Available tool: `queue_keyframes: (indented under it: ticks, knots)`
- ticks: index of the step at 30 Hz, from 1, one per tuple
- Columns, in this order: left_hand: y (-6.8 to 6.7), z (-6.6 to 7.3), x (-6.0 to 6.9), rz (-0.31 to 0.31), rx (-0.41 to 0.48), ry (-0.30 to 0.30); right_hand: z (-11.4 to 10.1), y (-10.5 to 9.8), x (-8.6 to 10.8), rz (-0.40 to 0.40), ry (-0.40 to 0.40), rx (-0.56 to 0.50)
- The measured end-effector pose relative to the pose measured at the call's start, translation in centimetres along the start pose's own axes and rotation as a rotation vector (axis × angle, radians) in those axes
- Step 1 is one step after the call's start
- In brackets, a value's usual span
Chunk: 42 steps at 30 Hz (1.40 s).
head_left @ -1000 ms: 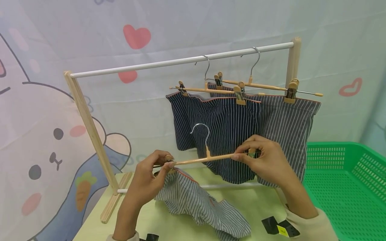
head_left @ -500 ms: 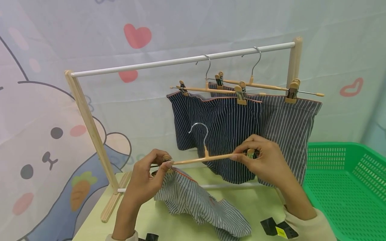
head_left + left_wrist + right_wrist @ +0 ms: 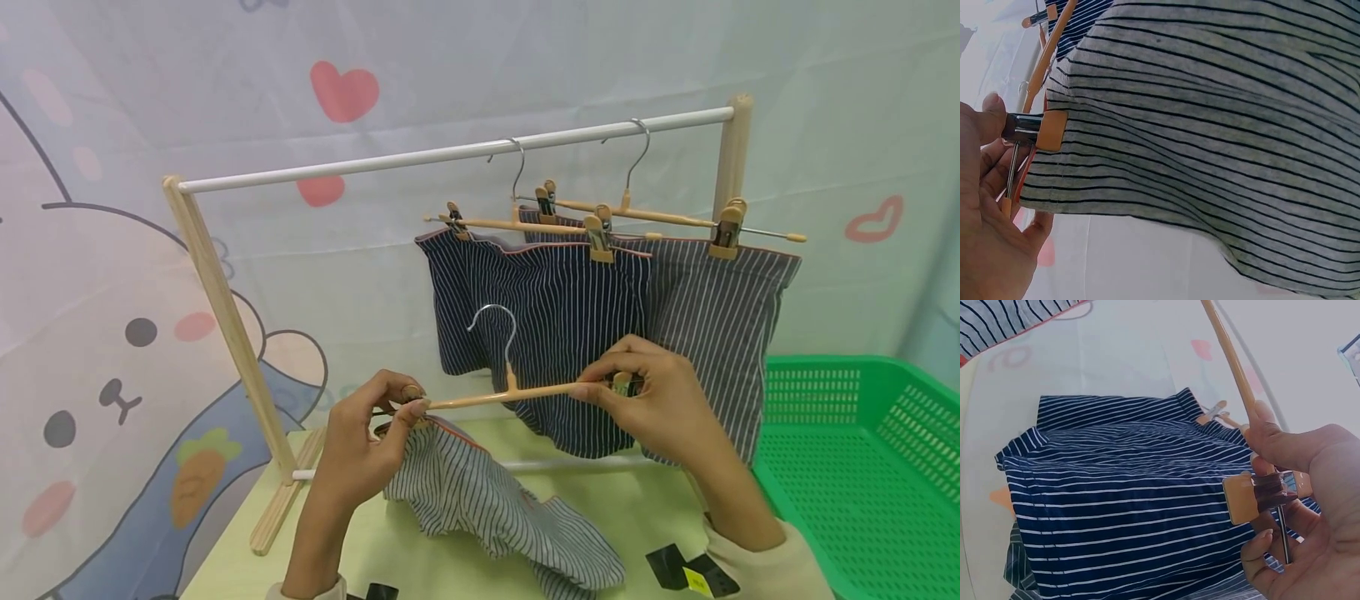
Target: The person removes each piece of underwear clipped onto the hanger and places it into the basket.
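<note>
A tan clip hanger (image 3: 480, 400) with a metal hook is held up in front of the rack by both hands. My left hand (image 3: 360, 446) grips its left end at the clip, which bites the waistband of a light striped garment (image 3: 495, 508); in the left wrist view the orange-tipped clip (image 3: 1052, 130) sits on the cloth's edge. The garment droops onto the table. With thumb and fingers my right hand (image 3: 660, 400) pinches the hanger's right part. Beside those fingers, the right clip (image 3: 1241, 499) has no cloth of the light garment in it.
Behind stands a rack with a white rail (image 3: 450, 153) and wooden posts. Navy striped shorts (image 3: 555, 333) and grey striped shorts (image 3: 720, 333) hang from it on clip hangers. A green basket (image 3: 817, 361) is at the right; black pieces (image 3: 667, 567) lie on the table.
The held hanger and my left hand have shifted very slightly left. Both grips look the same, and the hanging shorts have not moved on the rail.
</note>
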<state>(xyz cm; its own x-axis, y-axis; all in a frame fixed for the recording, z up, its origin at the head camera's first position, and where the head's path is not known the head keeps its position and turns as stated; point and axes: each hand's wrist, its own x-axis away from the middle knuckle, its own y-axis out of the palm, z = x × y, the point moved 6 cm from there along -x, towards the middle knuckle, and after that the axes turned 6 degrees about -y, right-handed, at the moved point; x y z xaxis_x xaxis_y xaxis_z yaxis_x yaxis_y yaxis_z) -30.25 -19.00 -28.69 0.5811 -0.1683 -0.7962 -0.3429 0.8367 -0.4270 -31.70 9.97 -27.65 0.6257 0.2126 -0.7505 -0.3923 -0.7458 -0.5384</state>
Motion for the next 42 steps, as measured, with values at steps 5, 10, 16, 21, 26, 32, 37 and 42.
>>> queue_keyframes:
  ticks: [5,10,16,21,26,32,37,42]
  knots:
    - [0.06,0.0,0.03,0.016,0.006,-0.009,0.11,0.03,0.05,-0.002,0.01,0.002]
    - [0.07,-0.11,0.09,0.021,0.016,-0.049,0.15,0.07,0.11,0.008,-0.004,0.007]
    - [0.08,-0.14,0.09,0.03,-0.003,-0.073,-0.04,0.02,0.09,0.033,-0.042,0.005]
    - [0.1,-0.19,0.15,0.041,-0.008,-0.096,-0.04,-0.04,0.05,0.035,-0.041,0.013]
    - [0.08,-0.1,0.14,0.054,0.0,-0.095,0.05,-0.02,0.02,0.038,-0.035,0.011]
    - [-0.06,0.27,0.06,0.075,0.001,-0.05,-0.04,-0.07,-0.04,0.044,-0.046,0.004]
    - [-0.12,0.39,0.01,0.084,0.004,-0.035,-0.09,-0.1,-0.1,0.046,-0.049,0.006]
    - [-0.07,0.36,0.1,0.078,-0.007,-0.042,0.01,-0.04,-0.01,0.039,-0.035,0.002]
